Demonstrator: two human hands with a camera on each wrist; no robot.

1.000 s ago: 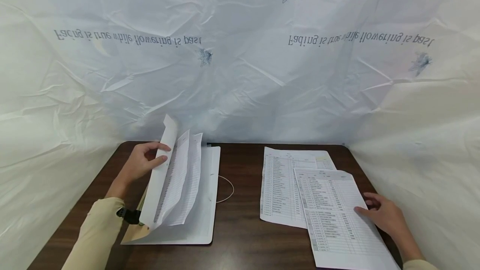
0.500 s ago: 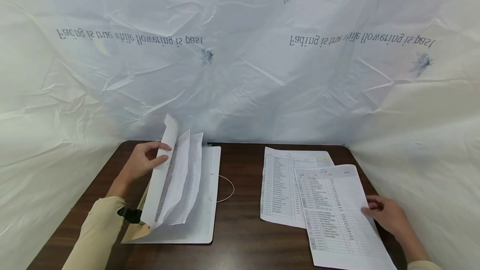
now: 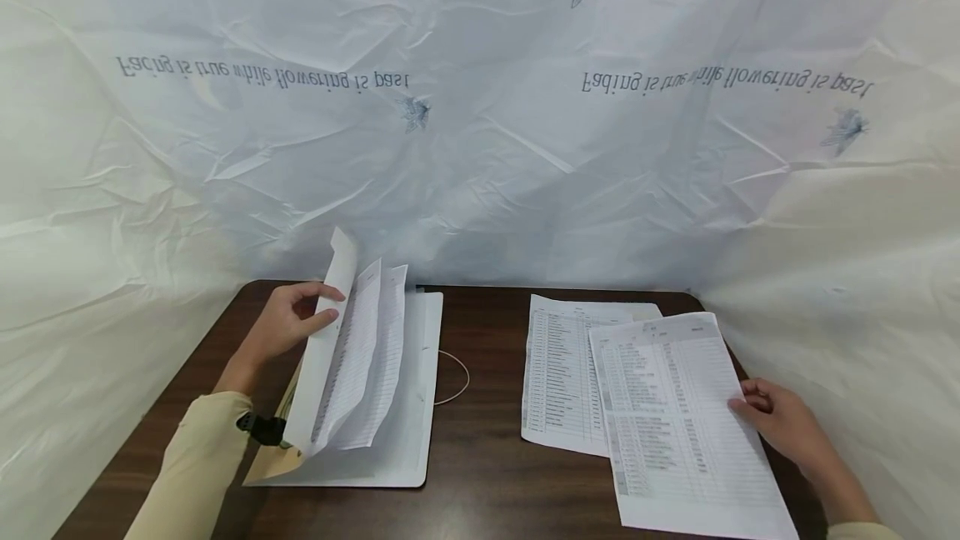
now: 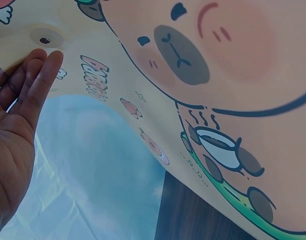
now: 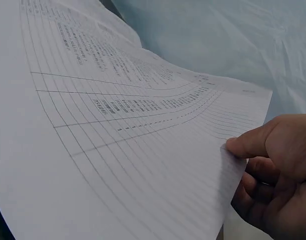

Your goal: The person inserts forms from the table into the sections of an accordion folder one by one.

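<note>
At the left of the table, my left hand (image 3: 281, 323) pinches the raised cover (image 3: 318, 365) of a file folder between thumb and fingers. The cover's white inside shows in the head view; in the left wrist view its outside is a pale cartoon print (image 4: 232, 50) of an animal. Several printed sheets (image 3: 356, 357) stand tilted inside, over the folder's white back (image 3: 422, 390). On the right, my right hand (image 3: 783, 423) pinches the right edge of a printed list sheet (image 3: 675, 432), thumb on top. Its upper part is lifted and bowed.
Another printed sheet (image 3: 558, 382) lies on the brown table (image 3: 487, 473), partly covered by the held one. A thin pale elastic loop (image 3: 463, 369) sticks out from the folder's right side. A white plastic curtain (image 3: 487, 148) surrounds the table.
The right hand has taken hold of the sheet's right edge and raised its upper part, shifting slightly right. The left hand and folder have stayed in place.
</note>
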